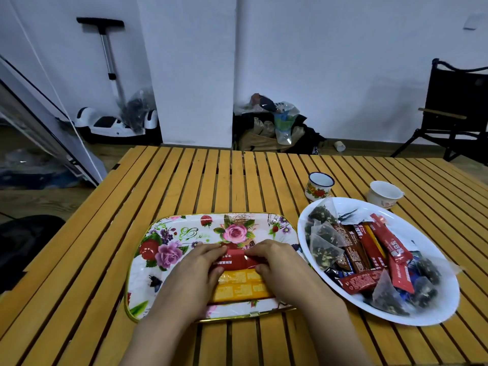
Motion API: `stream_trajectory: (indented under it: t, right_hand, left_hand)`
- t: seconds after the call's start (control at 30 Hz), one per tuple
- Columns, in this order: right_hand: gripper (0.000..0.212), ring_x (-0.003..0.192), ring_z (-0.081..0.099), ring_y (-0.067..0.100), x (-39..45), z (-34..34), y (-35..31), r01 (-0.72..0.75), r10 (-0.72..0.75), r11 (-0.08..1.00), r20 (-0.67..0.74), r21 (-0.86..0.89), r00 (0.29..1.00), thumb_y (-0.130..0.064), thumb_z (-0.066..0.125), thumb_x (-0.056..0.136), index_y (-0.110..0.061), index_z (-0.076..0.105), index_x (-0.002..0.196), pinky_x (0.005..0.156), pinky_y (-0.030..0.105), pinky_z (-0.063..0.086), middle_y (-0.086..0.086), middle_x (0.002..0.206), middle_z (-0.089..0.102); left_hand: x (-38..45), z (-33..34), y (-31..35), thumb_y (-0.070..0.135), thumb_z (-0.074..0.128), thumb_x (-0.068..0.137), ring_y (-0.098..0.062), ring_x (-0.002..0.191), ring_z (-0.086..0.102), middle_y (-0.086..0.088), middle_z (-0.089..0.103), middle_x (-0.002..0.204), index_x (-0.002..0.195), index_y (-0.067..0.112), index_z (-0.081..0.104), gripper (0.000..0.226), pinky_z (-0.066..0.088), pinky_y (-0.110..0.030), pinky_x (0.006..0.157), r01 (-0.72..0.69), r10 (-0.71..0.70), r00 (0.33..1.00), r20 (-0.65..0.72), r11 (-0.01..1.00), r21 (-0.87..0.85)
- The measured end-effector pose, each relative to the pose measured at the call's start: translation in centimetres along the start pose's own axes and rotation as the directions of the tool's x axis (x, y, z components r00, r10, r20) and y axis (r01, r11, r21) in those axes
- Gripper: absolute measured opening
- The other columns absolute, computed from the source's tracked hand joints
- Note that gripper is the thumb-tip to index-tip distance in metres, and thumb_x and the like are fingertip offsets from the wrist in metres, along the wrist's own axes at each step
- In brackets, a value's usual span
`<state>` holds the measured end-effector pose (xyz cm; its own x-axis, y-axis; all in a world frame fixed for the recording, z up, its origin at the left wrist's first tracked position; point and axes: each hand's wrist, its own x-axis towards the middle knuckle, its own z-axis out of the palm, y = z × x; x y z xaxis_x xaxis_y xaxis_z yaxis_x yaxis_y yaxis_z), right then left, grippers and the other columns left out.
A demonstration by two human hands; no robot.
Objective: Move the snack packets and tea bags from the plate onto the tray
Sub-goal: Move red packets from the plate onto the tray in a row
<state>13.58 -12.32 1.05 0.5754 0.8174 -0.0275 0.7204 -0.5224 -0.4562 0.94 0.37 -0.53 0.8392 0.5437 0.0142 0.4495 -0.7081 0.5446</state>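
Note:
A floral tray [169,233] lies on the table in front of me. On it lie two yellow snack packets [241,285] side by side, and just beyond them a red packet [236,260]. My left hand [198,268] and my right hand [280,262] both rest on the tray, fingertips pinching the red packet from either side. To the right stands a white plate [433,249] holding several red, brown and blue snack packets [369,247] and pyramid tea bags [324,241].
The slatted wooden table [184,180] carries a flowered enamel cup [319,186] and a white cup [384,194] behind the plate. A black folding chair [454,114] stands at the far right, bags and a scooter by the wall.

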Motion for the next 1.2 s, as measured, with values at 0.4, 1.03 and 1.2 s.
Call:
stream_trajectory:
  t: [0.4,1.03,1.2]
  right_hand:
    - [0.041,0.084,0.061,0.019,-4.9,-8.1,4.5,-0.442,0.497,0.868,-0.381,0.226,0.78,0.009,0.053,0.08,-0.021,0.073,0.1,0.069,0.03,0.052,0.004,0.104,0.069]
    - [0.031,0.108,0.055,0.041,-6.4,-7.2,9.7,-0.699,0.807,0.555,-0.496,0.45,0.322,-0.005,0.057,0.081,-0.006,0.051,0.111,0.094,0.05,0.039,0.022,0.112,0.061]
    - [0.026,0.107,0.055,0.04,-6.4,-7.3,9.7,-0.665,0.795,0.572,-0.524,0.48,0.305,-0.008,0.056,0.085,-0.01,0.052,0.111,0.1,0.048,0.031,0.019,0.111,0.063]
  left_hand:
    - [-0.8,1.5,6.7,0.025,0.053,0.092,0.0,0.107,0.046,0.022,0.056,0.105,0.102,0.036,0.066,0.019,0.038,-0.024,0.097,-0.3,0.264,0.939,-0.222,0.942,-0.148]
    - [-0.6,8.6,15.5,0.051,0.046,0.09,-0.007,0.117,0.037,0.018,0.06,0.116,0.122,0.037,0.048,0.035,0.022,-0.031,0.095,-0.256,0.252,0.965,-0.08,0.966,-0.047]
    - [-0.6,8.6,15.8,0.053,0.051,0.087,-0.006,0.113,0.037,0.019,0.063,0.11,0.116,0.036,0.052,0.034,0.02,-0.032,0.087,-0.196,0.191,0.979,-0.076,0.979,-0.061]
